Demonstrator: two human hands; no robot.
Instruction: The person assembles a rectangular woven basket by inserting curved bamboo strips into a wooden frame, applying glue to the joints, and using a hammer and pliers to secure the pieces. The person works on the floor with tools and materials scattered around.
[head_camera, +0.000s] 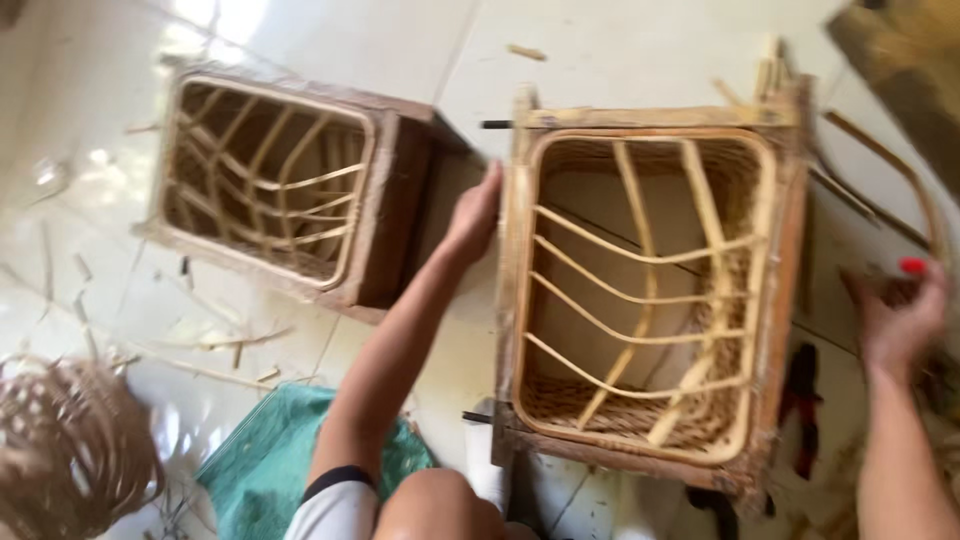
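On white floor tiles: two rattan frames, left hand on the nearer one.

Near frame stands open side up at centre right, square, tan, with curved cane ribs across the opening. Left hand rests flat against its left rail, fingers extended and loosely together, gripping nothing. Right hand sits well right of the frame, fingers curled at a blurred dark item; what it holds cannot be told. Second frame lies apart at upper left, darker brown. Green cloth lies bottom left, beside a woven coil. Red pliers lie by the frame's right side.
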